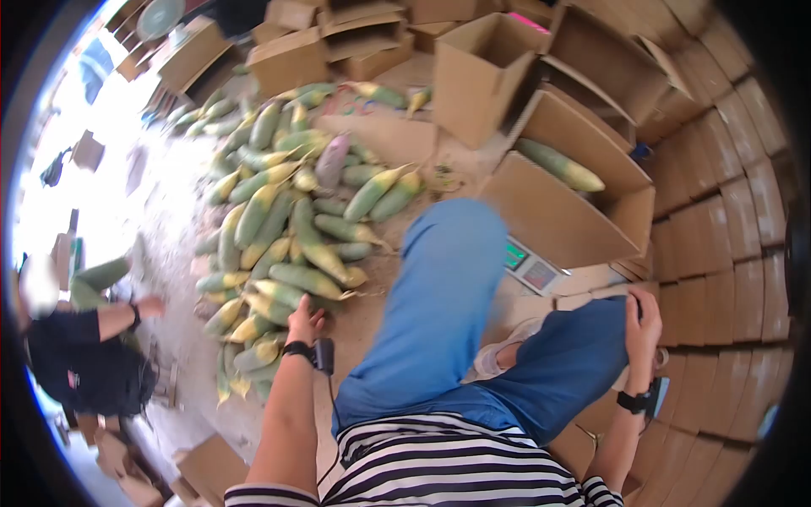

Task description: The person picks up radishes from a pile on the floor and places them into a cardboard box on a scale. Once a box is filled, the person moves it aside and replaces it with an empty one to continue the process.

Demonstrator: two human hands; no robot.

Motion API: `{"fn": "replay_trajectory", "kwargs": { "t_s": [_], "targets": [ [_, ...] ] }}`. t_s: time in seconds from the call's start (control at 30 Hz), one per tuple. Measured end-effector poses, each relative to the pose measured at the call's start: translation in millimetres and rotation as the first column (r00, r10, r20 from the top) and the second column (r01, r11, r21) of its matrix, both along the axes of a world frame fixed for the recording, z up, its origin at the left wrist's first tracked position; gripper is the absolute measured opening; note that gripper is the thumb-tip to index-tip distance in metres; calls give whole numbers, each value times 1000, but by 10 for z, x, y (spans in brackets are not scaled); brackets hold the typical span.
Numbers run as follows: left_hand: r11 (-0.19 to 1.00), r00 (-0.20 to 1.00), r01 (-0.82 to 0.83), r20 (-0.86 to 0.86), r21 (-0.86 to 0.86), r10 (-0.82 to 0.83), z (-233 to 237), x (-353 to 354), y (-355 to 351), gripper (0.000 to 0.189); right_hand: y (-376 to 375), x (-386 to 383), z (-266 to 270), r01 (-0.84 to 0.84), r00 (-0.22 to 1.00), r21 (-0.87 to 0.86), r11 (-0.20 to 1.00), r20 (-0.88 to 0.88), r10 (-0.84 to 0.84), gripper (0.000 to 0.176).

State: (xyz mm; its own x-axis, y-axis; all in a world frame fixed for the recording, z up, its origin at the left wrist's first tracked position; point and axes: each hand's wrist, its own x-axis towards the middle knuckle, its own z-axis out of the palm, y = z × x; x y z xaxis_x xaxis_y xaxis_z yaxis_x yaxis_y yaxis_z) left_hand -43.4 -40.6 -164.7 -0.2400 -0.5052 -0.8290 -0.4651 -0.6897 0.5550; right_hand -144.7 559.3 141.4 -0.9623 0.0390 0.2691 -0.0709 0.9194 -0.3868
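My left hand [304, 319] reaches down at the near edge of a large pile of green radishes [269, 215]. Its fingers are apart, right at the end of one green radish [277, 301] with a pale tip. Resting on the knee of my blue trousers is my right hand [644, 319], fingers stretched out and nothing in it. A single green radish [562, 165] lies in an open cardboard box [557, 207] ahead on the right. Beneath that box shows a scale [532, 266] with a lit green display. One purplish radish [332, 160] lies among the green ones.
Open cardboard boxes [481, 80] stand at the back. Stacked closed cartons [718, 237] form a wall on the right. On the left a person [89, 359] in a dark shirt sits with one arm stretched toward the pile. A flat cardboard piece [384, 139] lies behind the radishes.
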Motion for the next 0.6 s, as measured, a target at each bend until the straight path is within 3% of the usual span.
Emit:
{"fn": "replay_trajectory", "kwargs": {
  "t_s": [0.1,0.13,0.17,0.23,0.3,0.33,0.4,0.43,0.47,0.5,0.53,0.6],
  "targets": [
    [974,998,-46,-29,221,54,-493,83,-380,54,-107,38,118,47,999,20,999,-1,-47,14],
    [976,1000,2,-23,220,3,-506,101,-438,52,-116,58,136,92,996,30,995,-14,-91,14],
    [976,999,40,-15,214,-38,-429,131,-465,49,-130,59,137,95,995,23,995,-13,-95,14],
    [980,952,165,-277,115,-128,-87,243,-391,42,-137,75,134,107,994,17,994,-26,-106,14],
    [965,941,-25,-319,261,111,410,243,-227,35,-141,57,146,84,996,18,996,-23,-83,15],
    [965,939,-14,-329,262,103,672,251,-122,35,-148,50,151,88,996,8,996,-20,-88,15],
    [974,881,180,-463,140,-96,1180,287,110,32,-159,24,147,72,997,11,997,-35,-72,15],
    [972,876,190,-471,139,-104,1463,261,234,32,-159,8,139,47,998,17,999,-38,-47,15],
    [927,790,361,-495,-100,-361,1777,162,370,34,-156,-18,109,23,999,22,999,-43,-22,17],
    [803,661,493,-455,-336,-596,2092,57,513,37,-205,-39,140,-23,998,67,997,-53,26,19],
    [800,653,495,-461,-339,-600,2430,-62,666,37,-299,-67,172,-70,995,114,991,-62,78,21],
    [565,322,574,-471,-593,-822,3056,-342,973,41,-725,-82,405,-246,969,-131,960,-6,247,34]
  ]
}}
